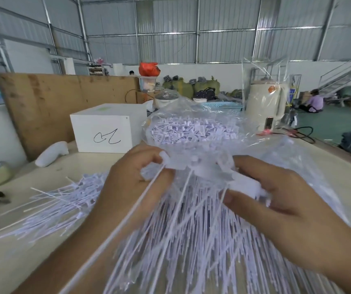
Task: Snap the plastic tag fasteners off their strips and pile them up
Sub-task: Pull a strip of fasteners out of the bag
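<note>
- My left hand (132, 177) pinches one end of a strip of white tag fasteners (183, 166), fingers curled round its head block; my right hand (276, 200) grips the other end, thumb pressed against the block.
- The strip sits between my hands, just above the table (49, 247), with its long stems fanning down toward me.
- To snap cleanly, I judge I should keep both grips close to the joint, twist in opposite directions, and let the freed pieces drop left onto the loose pile (64, 200).
- More stock waits in the clear plastic bag (191, 128) just behind my hands.
- Motion blur smears the strip, so I cannot tell where one fastener ends or whether any has broken free.
- My right fingertips are hidden under the plastic.
- The stems run off the bottom edge.
</note>
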The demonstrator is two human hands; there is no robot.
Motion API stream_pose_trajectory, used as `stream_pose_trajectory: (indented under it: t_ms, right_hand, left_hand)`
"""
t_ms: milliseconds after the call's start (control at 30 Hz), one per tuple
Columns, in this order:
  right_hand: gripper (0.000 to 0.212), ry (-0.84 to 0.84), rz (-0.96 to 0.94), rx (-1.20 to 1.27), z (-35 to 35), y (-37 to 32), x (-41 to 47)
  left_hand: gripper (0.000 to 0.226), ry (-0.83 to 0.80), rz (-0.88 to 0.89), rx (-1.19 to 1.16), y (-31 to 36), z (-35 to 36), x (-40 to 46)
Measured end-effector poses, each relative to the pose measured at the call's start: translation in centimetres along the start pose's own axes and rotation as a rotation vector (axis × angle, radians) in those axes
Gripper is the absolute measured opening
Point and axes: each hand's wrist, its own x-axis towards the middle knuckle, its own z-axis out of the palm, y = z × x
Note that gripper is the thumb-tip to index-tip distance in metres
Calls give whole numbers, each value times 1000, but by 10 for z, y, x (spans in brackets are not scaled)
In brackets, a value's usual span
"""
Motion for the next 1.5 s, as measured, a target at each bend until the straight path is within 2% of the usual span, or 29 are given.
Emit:
stream_pose_trajectory:
  t_ms: [33,100,200,267,300,400,433,567,667,767,867,933,967,1033,1067,1100,1200,1267,1400,1500]
  right_hand:
    - [20,10,61,-13,-2,2,2]
    - [24,41,170,-77,-7,7,4]
    - [20,50,301,-208,-11,10,4]
    - [11,84,350,-307,-13,14,4]
    - [17,71,366,-360,-14,15,4]
    - [68,85,289,-585,-12,19,3]
    - [75,96,232,-588,-13,17,3]
    - [58,-16,-14,-559,-18,-3,0]
    - [45,-116,37,-630,-19,-8,-3]
    - [12,-217,92,-693,-21,-3,2]
    - [20,-226,170,-637,-23,-1,3]
    - [18,-129,241,-585,-22,-3,5]
    - [17,-118,225,-584,-18,-3,7]
    - [34,-82,174,-562,-15,0,14]
    - [41,-9,164,-558,-16,5,13]
    - [43,-30,116,-590,-17,2,11]
    - [27,-108,63,-586,-21,-12,1]
    - [21,-156,49,-636,-24,-14,-2]
    - [20,-160,105,-709,-24,-10,3]
    - [20,-161,115,-694,-23,-12,1]
  left_hand:
    - [11,-18,-101,-112,-3,-4,3]
    - [17,-110,-182,-275,-12,-14,7]
    - [18,-274,-205,-361,-14,-23,9]
    - [22,-322,-199,-355,-16,-25,9]
    - [23,-318,-189,-316,-16,-25,9]
    - [18,-241,-124,-75,-19,-21,7]
    - [20,-216,-105,5,-18,-18,6]
    - [15,-114,-5,40,-14,-11,1]
    - [5,-22,50,-17,-11,-11,1]
    - [8,47,121,3,-10,-12,0]
    - [8,93,191,73,-9,-10,-1]
    - [6,119,247,117,-7,-9,-2]
    - [7,127,268,135,-7,-9,-2]
    - [8,136,261,136,-6,-10,-2]
    - [8,141,240,128,-6,-10,-1]
    - [8,148,219,126,-7,-10,-1]
    - [12,169,204,164,-9,-10,-1]
    - [18,173,254,212,-8,-10,0]
    - [26,176,408,342,-3,-9,-1]
    - [26,206,431,369,-3,-10,-1]
